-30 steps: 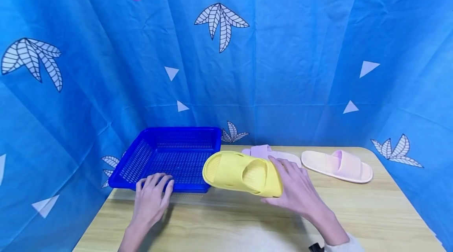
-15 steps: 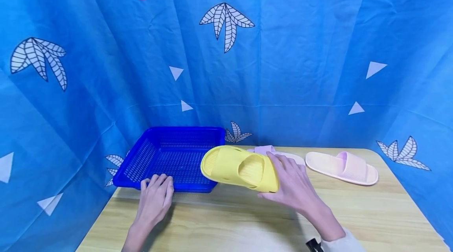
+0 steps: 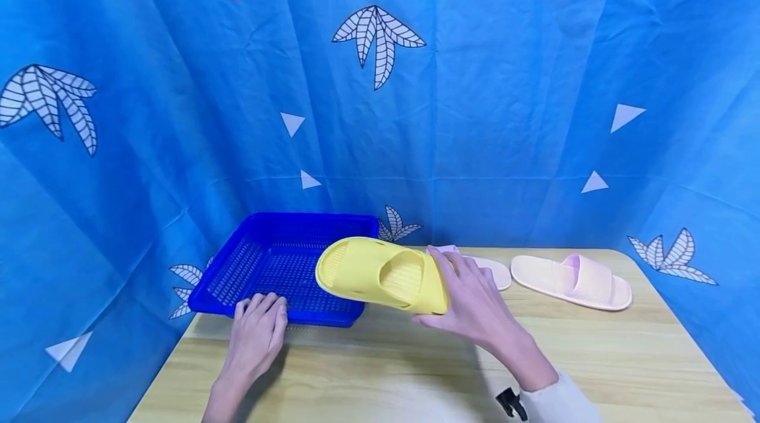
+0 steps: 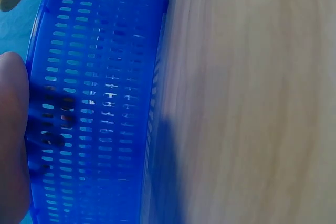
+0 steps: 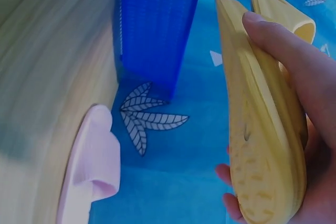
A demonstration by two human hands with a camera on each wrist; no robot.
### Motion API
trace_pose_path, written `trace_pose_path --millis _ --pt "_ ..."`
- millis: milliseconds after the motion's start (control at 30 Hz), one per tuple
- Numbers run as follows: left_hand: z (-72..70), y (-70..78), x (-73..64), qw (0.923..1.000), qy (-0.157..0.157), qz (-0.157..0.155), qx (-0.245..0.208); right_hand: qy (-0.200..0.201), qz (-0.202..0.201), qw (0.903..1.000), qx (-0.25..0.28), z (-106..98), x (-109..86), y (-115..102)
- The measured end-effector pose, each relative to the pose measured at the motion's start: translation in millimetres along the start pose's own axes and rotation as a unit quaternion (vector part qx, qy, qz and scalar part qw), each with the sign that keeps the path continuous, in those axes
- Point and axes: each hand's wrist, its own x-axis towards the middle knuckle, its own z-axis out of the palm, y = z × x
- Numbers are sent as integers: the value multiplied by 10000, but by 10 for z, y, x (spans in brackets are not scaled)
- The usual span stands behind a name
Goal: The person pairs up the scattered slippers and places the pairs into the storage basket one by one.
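Observation:
My right hand [image 3: 475, 294] grips a pair of yellow slippers [image 3: 356, 271] laid together, toe pointing left, held up over the basket's right front corner in the head view. In the right wrist view the treaded sole of the yellow slippers [image 5: 247, 129] faces left, and the thumb presses on their upper side. My left hand [image 3: 258, 334] holds the front rim of a blue perforated plastic basket [image 3: 332, 317], fingers curled over the edge. The left wrist view shows the basket's slotted side wall [image 4: 100, 93] beside that hand.
A lilac slipper [image 3: 493, 271] lies behind my right hand, partly hidden by it. To its right is a pale pink slipper [image 3: 540, 274]. All stand on a wooden table [image 3: 594, 357]. A blue patterned curtain [image 3: 493, 113] hangs behind and at the sides.
My right hand has carried the yellow slippers leftward and slightly up, so they overlap the basket more. The left hand stays on the basket's rim.

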Motion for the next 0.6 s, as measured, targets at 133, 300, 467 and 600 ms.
trace_pose_path --millis 133,300,467,600 --pt "-6 5 9 9999 125 17 -7 -274 76 9996 -90 13 138 -90" --pt "-3 18 11 9997 255 27 -56 -585 133 9982 -82 76 309 -204" --pt "3 18 6 9997 234 16 -59 -853 64 9962 170 133 475 -299" --pt "-4 26 3 9997 240 13 -61 -1187 63 9921 396 141 587 -373"
